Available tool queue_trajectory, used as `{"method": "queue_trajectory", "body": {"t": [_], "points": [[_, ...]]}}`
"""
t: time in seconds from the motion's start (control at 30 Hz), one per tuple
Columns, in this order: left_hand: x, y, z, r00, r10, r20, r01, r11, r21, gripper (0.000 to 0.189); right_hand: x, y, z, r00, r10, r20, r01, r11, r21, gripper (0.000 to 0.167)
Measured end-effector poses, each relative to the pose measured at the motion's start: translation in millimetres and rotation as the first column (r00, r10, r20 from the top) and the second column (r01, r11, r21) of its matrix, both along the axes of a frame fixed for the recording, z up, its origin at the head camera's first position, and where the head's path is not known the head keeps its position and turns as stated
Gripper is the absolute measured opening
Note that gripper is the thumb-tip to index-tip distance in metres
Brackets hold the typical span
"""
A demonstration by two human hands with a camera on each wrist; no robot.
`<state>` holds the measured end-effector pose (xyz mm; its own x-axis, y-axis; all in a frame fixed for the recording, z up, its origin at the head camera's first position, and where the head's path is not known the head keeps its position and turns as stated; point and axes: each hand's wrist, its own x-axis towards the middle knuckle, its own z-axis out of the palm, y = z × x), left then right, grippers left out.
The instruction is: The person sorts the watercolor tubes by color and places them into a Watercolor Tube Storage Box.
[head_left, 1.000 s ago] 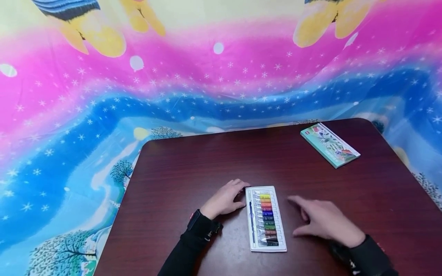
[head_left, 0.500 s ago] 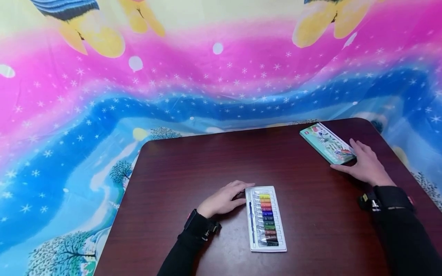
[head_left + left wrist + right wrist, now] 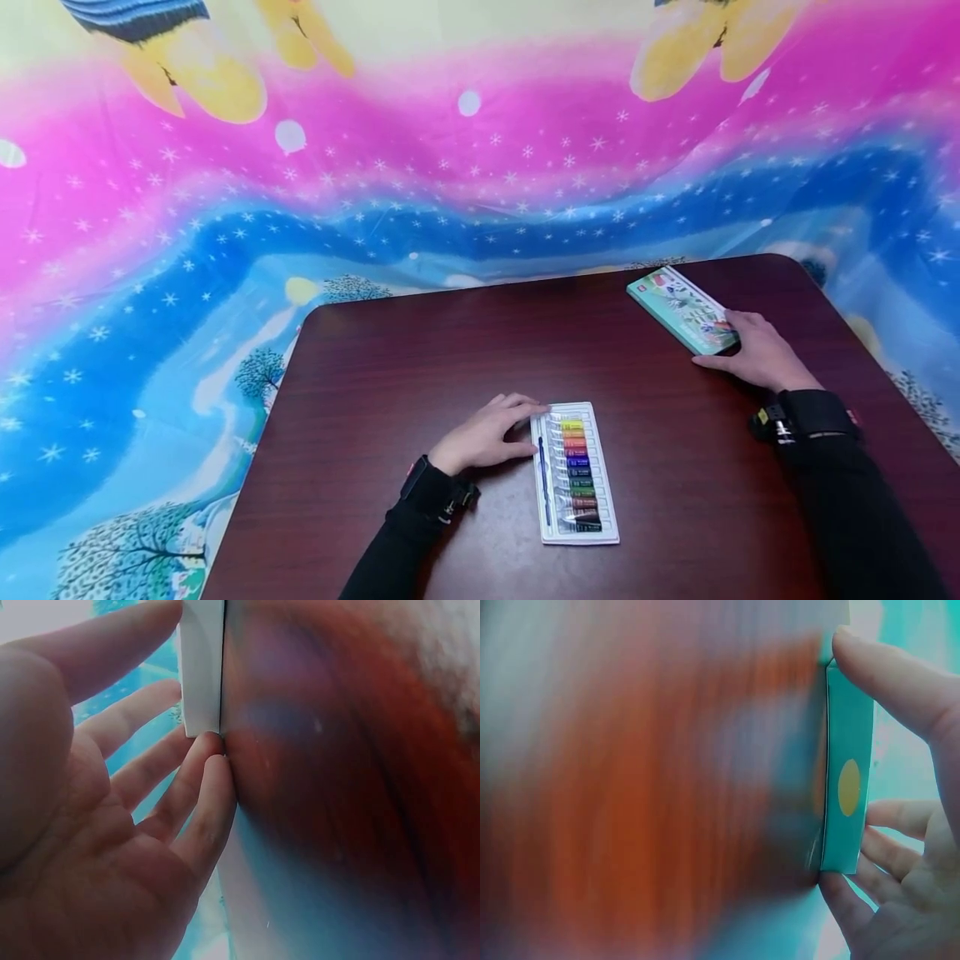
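Observation:
A white tray (image 3: pixel 611 500) lies near the front of the table, holding a column of paint tubes (image 3: pixel 577 472) and a thin blue paintbrush (image 3: pixel 544 483). My left hand (image 3: pixel 483 435) rests at its upper left corner, thumb and fingertips against the edge; the left wrist view shows those fingers extended beside the tray's white end (image 3: pixel 202 675). Further back on the right, my right hand (image 3: pixel 767 354) grips the near end of a flat mint-green box (image 3: pixel 678 310) with a floral print. In the right wrist view the thumb and fingers sit on opposite sides of the box's green end (image 3: pixel 847 727).
A dark reddish-brown table (image 3: pixel 420 358) with rounded corners carries everything. Behind it hangs a cloth (image 3: pixel 420 167) printed in pink and blue with snowflakes. Both wrists wear dark bands with small cameras.
My right hand has gone from beside the tray to the green box, gripped it and shifted it slightly left. The left hand has stayed at the tray's corner.

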<state>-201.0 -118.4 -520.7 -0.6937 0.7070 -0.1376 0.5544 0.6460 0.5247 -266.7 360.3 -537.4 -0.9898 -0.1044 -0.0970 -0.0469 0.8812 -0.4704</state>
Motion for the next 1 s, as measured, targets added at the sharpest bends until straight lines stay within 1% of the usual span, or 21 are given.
{"method": "queue_trajectory", "body": {"t": [0.2,0.37,0.5,0.8,0.9,1.0], "points": [[1.3,-0.9,-1.6,1.0,0.004,0.003,-0.004,1.0,-0.01,0.062,-10.1,-43.1,1.5,0.998,0.054,0.028,-0.054,0.999,0.004,0.127],[1.7,-0.5,0.9,1.0,0.006,-0.004,-0.006,1.0,-0.003,0.062,-17.3,-84.7,4.1,0.995,0.093,0.026,-0.093,0.996,-0.007,0.12],[1.6,-0.8,1.9,1.0,0.012,0.001,-0.012,1.0,-0.008,0.062,-22.2,-111.8,5.0,0.992,0.126,0.018,-0.125,0.992,-0.014,0.116],[0.0,-0.1,0.3,1.0,0.016,0.015,-0.016,1.0,-0.011,0.061,-27.1,-144.6,3.3,0.983,0.18,0.023,-0.18,0.984,-0.017,0.111],[-1.1,-0.2,-0.1,1.0,0.02,0.019,-0.02,1.0,0.006,0.06,-27.1,-152.2,3.8,0.98,0.199,0.023,-0.198,0.98,-0.029,0.111],[-3.0,0.1,0.3,0.999,0.032,0.036,-0.033,0.999,0.042,0.059,-26.0,-158.1,4.8,0.976,0.215,0.027,-0.213,0.976,-0.04,0.111]]}}
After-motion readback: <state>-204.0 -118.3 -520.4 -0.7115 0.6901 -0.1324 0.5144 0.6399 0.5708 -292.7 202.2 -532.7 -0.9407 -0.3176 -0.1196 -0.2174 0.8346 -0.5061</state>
